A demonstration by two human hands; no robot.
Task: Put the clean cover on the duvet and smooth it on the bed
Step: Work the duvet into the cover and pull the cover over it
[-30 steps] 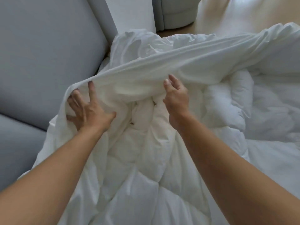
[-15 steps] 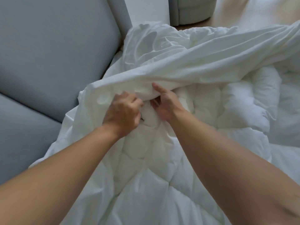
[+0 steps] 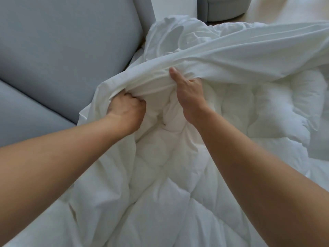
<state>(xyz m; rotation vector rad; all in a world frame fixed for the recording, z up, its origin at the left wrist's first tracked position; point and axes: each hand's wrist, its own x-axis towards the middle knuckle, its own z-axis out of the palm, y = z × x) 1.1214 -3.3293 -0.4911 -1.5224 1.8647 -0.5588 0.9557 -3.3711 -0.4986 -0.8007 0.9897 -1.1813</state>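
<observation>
A white quilted duvet (image 3: 160,184) lies bunched in front of me. The smooth white cover (image 3: 231,50) stretches across its far end, its open edge lifted into a taut band. My left hand (image 3: 127,107) is a fist gripping that cover edge at the left. My right hand (image 3: 188,91) grips the same edge a little to the right, thumb on top and fingers tucked under the fabric. A rounded lump of duvet sits between the hands, partly under the cover.
A grey padded headboard (image 3: 62,50) and grey cushion (image 3: 21,111) fill the left. A white wall strip (image 3: 175,6) and grey upholstered piece (image 3: 224,8) stand behind. Pale floor (image 3: 284,9) shows top right.
Both hands went from spread apart under the cover edge to close together, then gripped it. My left hand has closed into a fist and dropped lower left; my right has risen.
</observation>
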